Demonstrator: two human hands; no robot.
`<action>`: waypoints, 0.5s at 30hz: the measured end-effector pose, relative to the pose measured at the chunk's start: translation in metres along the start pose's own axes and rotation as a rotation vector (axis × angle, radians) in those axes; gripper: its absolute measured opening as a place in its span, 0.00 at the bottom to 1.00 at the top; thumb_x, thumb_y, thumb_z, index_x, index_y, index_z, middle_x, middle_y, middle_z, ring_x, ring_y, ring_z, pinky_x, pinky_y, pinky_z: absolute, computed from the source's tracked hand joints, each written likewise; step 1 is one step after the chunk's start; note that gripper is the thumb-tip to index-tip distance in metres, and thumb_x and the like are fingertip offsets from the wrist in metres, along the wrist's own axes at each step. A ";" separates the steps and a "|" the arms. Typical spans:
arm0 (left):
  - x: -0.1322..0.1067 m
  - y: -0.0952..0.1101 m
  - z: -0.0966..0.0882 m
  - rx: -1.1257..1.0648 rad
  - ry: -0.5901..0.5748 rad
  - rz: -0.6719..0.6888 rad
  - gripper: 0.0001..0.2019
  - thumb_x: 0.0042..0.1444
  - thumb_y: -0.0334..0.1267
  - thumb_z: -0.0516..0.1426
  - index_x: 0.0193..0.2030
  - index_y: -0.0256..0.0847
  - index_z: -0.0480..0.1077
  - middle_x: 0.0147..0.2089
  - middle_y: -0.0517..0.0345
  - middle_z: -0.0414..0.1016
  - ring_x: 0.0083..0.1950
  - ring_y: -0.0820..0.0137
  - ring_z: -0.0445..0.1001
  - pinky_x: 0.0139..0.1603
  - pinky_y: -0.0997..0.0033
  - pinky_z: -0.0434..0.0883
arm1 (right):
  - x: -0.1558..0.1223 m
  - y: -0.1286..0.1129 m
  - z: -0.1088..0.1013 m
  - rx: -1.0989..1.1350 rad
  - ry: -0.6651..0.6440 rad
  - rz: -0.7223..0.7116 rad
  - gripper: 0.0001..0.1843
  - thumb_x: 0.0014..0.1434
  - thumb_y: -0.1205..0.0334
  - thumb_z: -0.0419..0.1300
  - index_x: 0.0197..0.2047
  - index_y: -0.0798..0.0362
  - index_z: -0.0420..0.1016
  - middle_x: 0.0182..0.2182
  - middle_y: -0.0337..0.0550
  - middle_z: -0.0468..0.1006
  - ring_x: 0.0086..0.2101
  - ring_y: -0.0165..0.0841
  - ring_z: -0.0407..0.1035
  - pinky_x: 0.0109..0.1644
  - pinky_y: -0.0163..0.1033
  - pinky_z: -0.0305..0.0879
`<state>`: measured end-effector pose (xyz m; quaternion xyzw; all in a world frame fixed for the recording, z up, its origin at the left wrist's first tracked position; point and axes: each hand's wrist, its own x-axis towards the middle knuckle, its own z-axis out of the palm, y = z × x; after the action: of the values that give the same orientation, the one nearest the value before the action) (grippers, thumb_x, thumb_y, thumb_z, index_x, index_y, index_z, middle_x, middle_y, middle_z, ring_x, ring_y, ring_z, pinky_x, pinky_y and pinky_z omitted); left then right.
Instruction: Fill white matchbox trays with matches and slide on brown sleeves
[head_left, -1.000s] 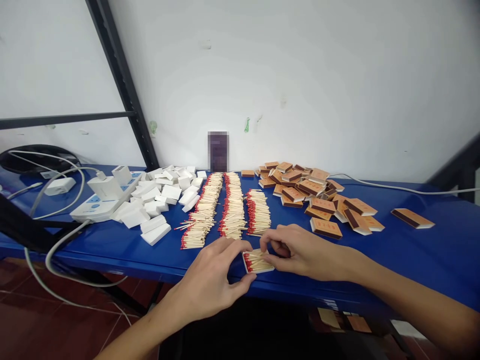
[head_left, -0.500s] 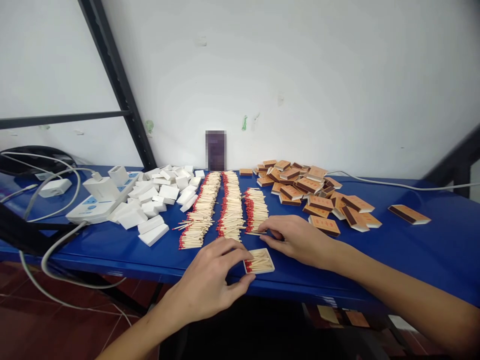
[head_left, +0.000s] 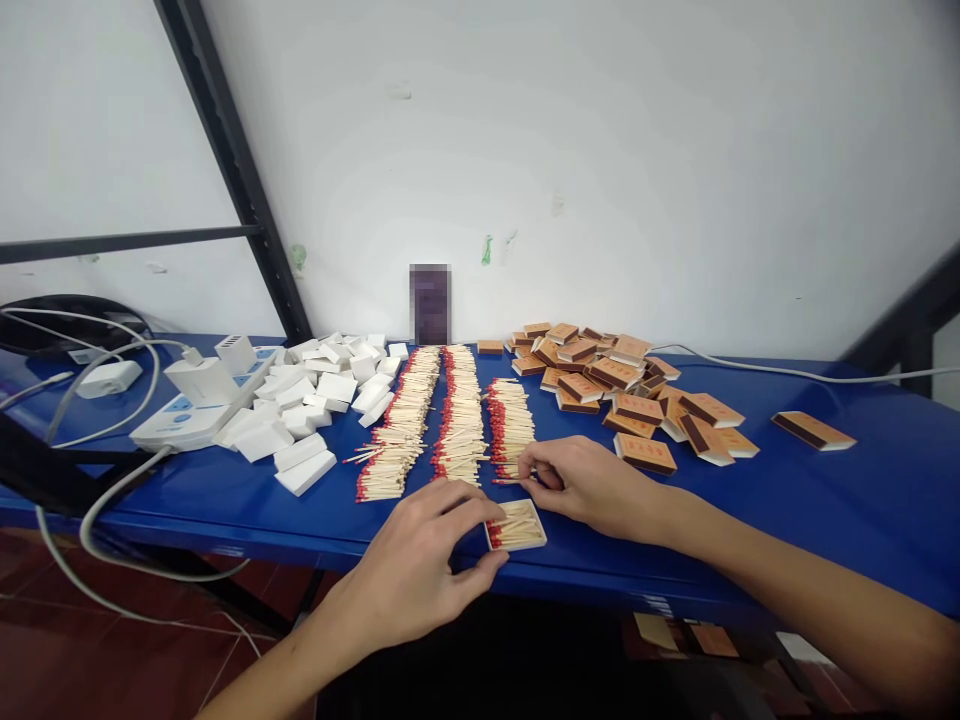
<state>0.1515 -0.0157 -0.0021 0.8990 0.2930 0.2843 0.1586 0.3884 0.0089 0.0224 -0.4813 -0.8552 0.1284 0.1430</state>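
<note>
My left hand (head_left: 431,550) grips the left end of a small white matchbox tray (head_left: 536,543) between thumb and fingers. Red-headed matches (head_left: 519,525) lie inside that tray. Just behind it, my right hand (head_left: 581,480) pinches a match (head_left: 508,481) at the near end of the shortest match row (head_left: 511,415); its fingers hide part of the match. Two longer rows of matches stretch back towards the wall, a middle row (head_left: 460,420) and a left row (head_left: 405,425).
White empty-looking trays (head_left: 296,390) are heaped at left, beside a power strip (head_left: 184,420) with chargers and cables. Brown matchbox sleeves (head_left: 615,375) are piled at right, one sleeve (head_left: 814,430) apart. A dark blurred rectangle (head_left: 430,305) stands against the wall. The blue shelf (head_left: 750,520) has a front edge.
My right hand's fingertips have closed on a match at the row's near end and drawn slightly towards me. My left hand stays on the tray.
</note>
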 end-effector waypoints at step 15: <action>-0.001 -0.002 0.001 0.020 0.008 -0.039 0.19 0.59 0.36 0.61 0.57 0.46 0.65 0.51 0.57 0.75 0.51 0.65 0.74 0.53 0.65 0.70 | 0.000 -0.001 -0.002 -0.051 -0.014 -0.005 0.06 0.63 0.64 0.56 0.37 0.52 0.75 0.22 0.35 0.67 0.23 0.29 0.58 0.30 0.34 0.50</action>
<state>0.1503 -0.0154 -0.0040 0.8933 0.3141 0.2821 0.1541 0.3889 0.0087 0.0247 -0.4818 -0.8604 0.1097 0.1250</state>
